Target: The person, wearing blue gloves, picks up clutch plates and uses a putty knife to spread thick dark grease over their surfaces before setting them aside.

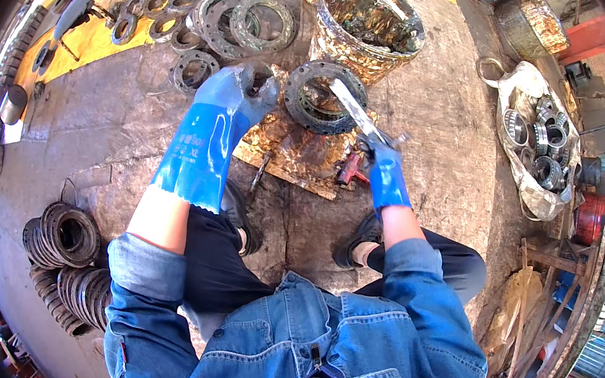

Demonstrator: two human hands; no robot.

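Observation:
My left hand [237,93], in a long blue rubber glove, has its fingers curled closed beside the left edge of a dark metal flange ring [325,97]. What those fingers hold, if anything, I cannot make out. My right hand [388,170], in a blue glove too, is closed on a long flat scraper-like blade [353,105]. The blade slants up and left, its tip over the ring's opening. The ring has bolt holes around its rim and lies at the far end of a grease-stained board [284,150]. By my right hand lies a red-handled tool [352,168].
Beyond the ring stands a grimy bucket [370,25]. Several flange rings [261,24] lie at the far left, with more stacked [66,237] at the near left. A white sack [539,141] of bearings is at right. A metal rod [260,173] lies between my feet.

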